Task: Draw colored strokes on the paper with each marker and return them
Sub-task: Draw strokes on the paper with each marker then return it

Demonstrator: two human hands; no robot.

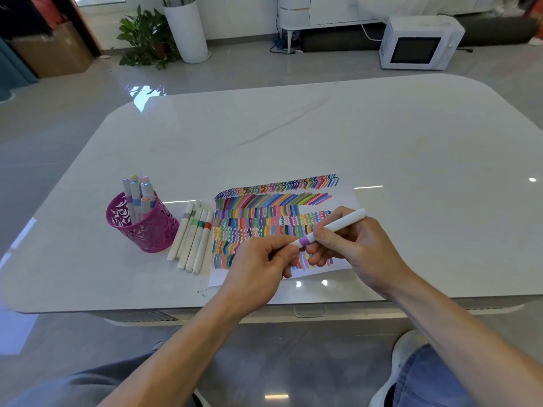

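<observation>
I have both hands (261, 262) over the lower half of the paper (219, 277), working one marker (348, 220) between them. My right hand (360, 248) has its fingers curled round the white barrel just behind the purple band. The free end of the marker sticks out toward two o'clock, above the knuckles. My left hand pinches the other end, just past the band, between thumb and fingertips. That end is buried in the grip, so I cannot tell whether the cap is seated or coming away. The marker is tilted and held above the sheet, with no tip visible on the paper. The paper lies near the front edge of the bench (293, 127) and is almost filled with rows of strokes in many colours, some straight, some wavy and some chevron-shaped. At nine o'clock from the paper a row of loose markers (192, 236) with grey, green and red bands lies side by side, touching the sheet's left edge. Further toward nine o'clock, just beside them, stands a pink cut-out cup (147, 230) with several capped markers upright in it. A small smear of ink dots marks the bench at seven o'clock from the paper.
</observation>
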